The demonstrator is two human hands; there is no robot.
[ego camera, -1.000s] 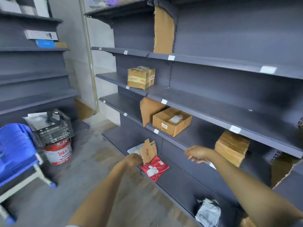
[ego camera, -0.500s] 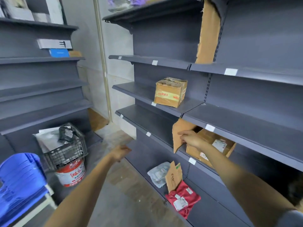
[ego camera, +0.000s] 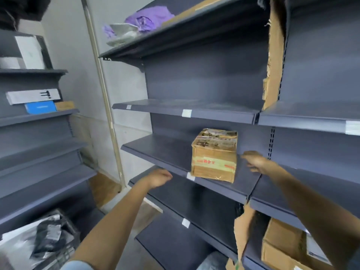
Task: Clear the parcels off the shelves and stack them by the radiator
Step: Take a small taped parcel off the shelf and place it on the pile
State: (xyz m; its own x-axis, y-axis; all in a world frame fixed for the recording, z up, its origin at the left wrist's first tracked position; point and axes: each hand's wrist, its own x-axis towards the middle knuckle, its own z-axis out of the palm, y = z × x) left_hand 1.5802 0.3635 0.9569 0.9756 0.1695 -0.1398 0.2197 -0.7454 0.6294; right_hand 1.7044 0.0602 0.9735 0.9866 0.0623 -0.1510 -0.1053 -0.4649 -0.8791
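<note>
A worn cardboard box (ego camera: 214,156) with yellow tape stands on the middle shelf (ego camera: 155,151) of the dark grey rack. My right hand (ego camera: 255,161) is just right of the box, fingers pointing at its side, holding nothing; whether it touches the box I cannot tell. My left hand (ego camera: 157,177) hovers lower left of the box, near the shelf's front edge, fingers loosely curled and empty. One shelf below, at the lower right, lies another brown box (ego camera: 280,244). Purple and white soft parcels (ego camera: 140,24) sit on the top shelf.
A second rack on the left carries a white flat box (ego camera: 33,96), a blue box (ego camera: 40,107) and other packages. A wire basket with bagged parcels (ego camera: 46,238) stands at the lower left. Torn cardboard strips (ego camera: 273,61) hang between rack sections. Wooden floor shows below.
The view has tilted up from the lower shelves. My right hand rose from the lower brown box to beside the taped box. My left hand rose toward that shelf's edge.
</note>
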